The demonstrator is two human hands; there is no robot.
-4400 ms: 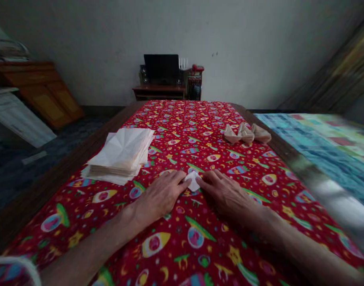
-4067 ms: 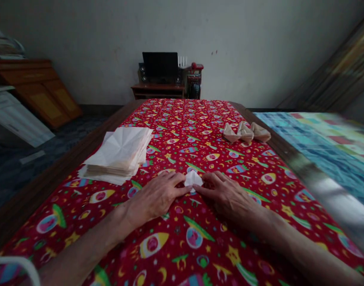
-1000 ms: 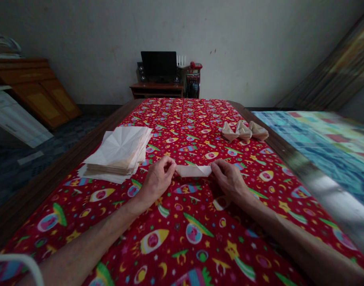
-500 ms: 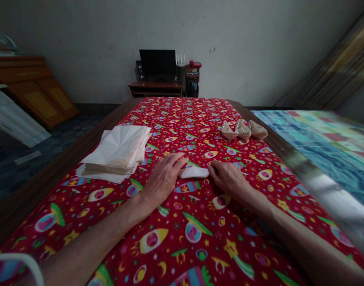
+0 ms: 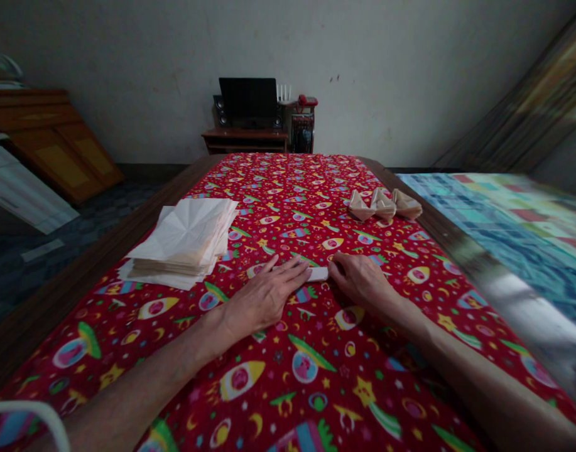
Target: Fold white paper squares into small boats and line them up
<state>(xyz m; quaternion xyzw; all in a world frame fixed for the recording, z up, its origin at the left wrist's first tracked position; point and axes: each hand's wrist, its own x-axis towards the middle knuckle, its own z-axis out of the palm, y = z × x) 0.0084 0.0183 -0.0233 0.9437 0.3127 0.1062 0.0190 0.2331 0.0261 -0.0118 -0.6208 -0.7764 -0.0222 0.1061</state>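
Observation:
A narrow strip of folded white paper (image 5: 318, 274) lies flat on the red patterned tablecloth between my hands. My left hand (image 5: 269, 292) rests flat over its left part, fingers stretched out and pressing down, so that part is hidden. At the right end, my right hand (image 5: 360, 276) pinches the paper between thumb and curled fingers. To the left is a stack of creased white paper sheets (image 5: 186, 235). Three folded paper pieces (image 5: 384, 204), beige and pointed, stand in a row at the right edge of the cloth.
The tablecloth (image 5: 288, 188) covers a long dark wooden table. A monitor (image 5: 249, 99) with speakers, a white router and a red telephone stand by the far wall. A bed with a chequered cover (image 5: 504, 232) is at the right, a wooden cabinet (image 5: 56, 144) at the left.
The paper went from a small pointed shape to a long strip held at both ends, then down onto the cloth. My left hand has flattened and slid right over it; my right hand stays.

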